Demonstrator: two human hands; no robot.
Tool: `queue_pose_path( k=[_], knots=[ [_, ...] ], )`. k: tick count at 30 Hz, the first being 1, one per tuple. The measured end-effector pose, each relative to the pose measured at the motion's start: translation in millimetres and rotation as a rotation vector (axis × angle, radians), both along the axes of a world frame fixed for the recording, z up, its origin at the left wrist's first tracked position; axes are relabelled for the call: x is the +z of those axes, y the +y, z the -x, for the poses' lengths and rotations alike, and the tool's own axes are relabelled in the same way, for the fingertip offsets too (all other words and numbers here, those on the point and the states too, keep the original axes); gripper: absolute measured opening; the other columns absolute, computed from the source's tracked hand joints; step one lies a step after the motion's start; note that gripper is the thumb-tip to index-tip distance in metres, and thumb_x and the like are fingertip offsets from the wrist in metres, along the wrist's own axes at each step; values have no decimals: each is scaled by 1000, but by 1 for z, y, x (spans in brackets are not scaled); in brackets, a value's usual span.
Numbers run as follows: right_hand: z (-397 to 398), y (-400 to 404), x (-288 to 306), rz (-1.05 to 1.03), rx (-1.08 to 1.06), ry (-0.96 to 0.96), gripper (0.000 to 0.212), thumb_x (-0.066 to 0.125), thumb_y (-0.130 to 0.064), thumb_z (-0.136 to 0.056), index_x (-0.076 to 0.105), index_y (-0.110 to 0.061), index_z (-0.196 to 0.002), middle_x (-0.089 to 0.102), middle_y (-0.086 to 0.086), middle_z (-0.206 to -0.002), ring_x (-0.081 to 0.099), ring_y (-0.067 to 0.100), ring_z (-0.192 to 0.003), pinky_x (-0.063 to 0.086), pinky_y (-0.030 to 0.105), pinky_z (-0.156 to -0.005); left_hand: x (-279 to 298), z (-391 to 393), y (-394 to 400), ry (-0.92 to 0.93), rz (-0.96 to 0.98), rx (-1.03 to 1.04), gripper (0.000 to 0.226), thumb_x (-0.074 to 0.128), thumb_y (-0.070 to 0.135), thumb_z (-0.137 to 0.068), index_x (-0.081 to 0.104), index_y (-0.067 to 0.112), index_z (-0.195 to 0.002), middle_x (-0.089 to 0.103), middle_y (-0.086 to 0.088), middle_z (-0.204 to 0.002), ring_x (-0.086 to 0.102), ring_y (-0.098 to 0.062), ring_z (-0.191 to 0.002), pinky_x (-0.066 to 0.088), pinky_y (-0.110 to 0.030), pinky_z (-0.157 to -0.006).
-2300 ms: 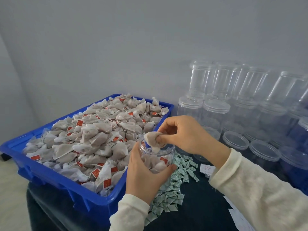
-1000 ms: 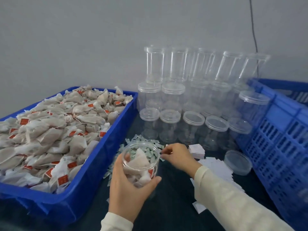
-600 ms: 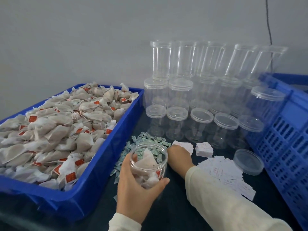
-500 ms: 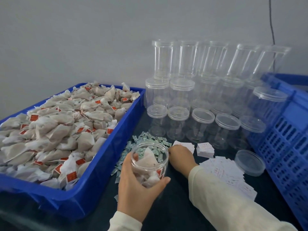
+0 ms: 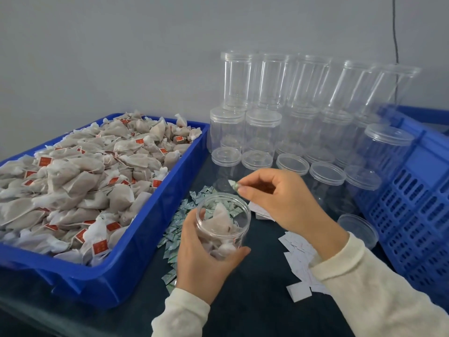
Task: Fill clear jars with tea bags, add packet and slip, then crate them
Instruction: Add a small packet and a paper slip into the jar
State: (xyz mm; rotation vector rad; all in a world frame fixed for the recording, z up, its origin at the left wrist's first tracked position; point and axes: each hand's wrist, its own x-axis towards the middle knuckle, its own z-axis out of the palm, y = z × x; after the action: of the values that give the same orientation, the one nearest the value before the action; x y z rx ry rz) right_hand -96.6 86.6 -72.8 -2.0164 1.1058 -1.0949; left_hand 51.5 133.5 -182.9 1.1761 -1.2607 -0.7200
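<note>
My left hand grips an open clear jar filled with tea bags, held above the dark table. My right hand pinches a small green-and-white packet just above the jar's far right rim. A pile of such packets lies between the jar and the blue tray, which is heaped with tea bags bearing red tags. White paper slips are scattered under my right forearm.
Several empty lidded clear jars stand stacked against the wall at the back. A loose jar lid lies by the blue slatted crate on the right. A black cable hangs down the wall.
My right hand has lifted from the packet pile on the table with one packet and now holds it over the jar's mouth. The left hand keeps hold of the jar.
</note>
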Motion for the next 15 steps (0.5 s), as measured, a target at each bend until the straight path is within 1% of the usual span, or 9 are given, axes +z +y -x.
queue_pose_path(
  k=[2, 4, 6, 8, 11, 14, 15],
  knots=[
    [-3, 11, 0, 70, 25, 57, 19, 76, -19, -82, 71, -37, -80, 70, -20, -76, 64, 4, -67, 50, 14, -62, 1, 4, 0, -24, 35, 14, 103, 94, 7, -49, 34, 27, -130, 42, 20, -123, 40, 29, -106, 36, 7, -76],
    [-3, 16, -2, 164, 33, 124, 13, 77, -18, -81, 74, -30, -80, 66, -25, -69, 59, 1, -62, 43, 9, -57, 1, 6, 0, -40, 59, 20, 104, 94, 10, -48, 33, 27, -130, 42, 22, -121, 40, 27, -107, 35, 6, -78],
    [-2, 19, -4, 221, 36, 185, 8, 78, -16, -80, 76, -23, -82, 59, -30, -64, 57, -3, -63, 39, 5, -57, 3, 7, 1, -44, 69, 16, 104, 95, 13, -47, 33, 28, -130, 42, 24, -120, 41, 26, -108, 36, 6, -78],
    [0, 19, -5, 233, 33, 226, 7, 78, -15, -80, 76, -21, -82, 57, -32, -64, 56, -3, -63, 38, 5, -58, 3, 7, 1, -39, 76, 13, 104, 95, 13, -47, 33, 29, -129, 43, 23, -120, 42, 24, -109, 36, 6, -77],
    [2, 19, -6, 220, 38, 289, 5, 77, -18, -81, 77, -22, -83, 59, -26, -69, 58, 2, -69, 42, 10, -61, 3, 8, 2, -39, 83, 7, 103, 94, 12, -48, 34, 28, -129, 44, 21, -120, 44, 23, -109, 37, 5, -77],
    [5, 19, -7, 180, 71, 322, 3, 75, -21, -82, 77, -22, -81, 69, -13, -78, 62, 9, -74, 47, 19, -65, 4, 11, 1, -30, 87, -8, 101, 94, 8, -48, 35, 33, -125, 45, 21, -120, 47, 22, -108, 39, 4, -76],
    [7, 19, -8, 172, 74, 315, 4, 74, -21, -83, 78, -21, -81, 70, -11, -79, 63, 10, -75, 48, 20, -66, 4, 11, 1, -31, 88, -11, 101, 94, 7, -48, 35, 32, -125, 45, 20, -120, 47, 23, -107, 39, 4, -76]
  ],
)
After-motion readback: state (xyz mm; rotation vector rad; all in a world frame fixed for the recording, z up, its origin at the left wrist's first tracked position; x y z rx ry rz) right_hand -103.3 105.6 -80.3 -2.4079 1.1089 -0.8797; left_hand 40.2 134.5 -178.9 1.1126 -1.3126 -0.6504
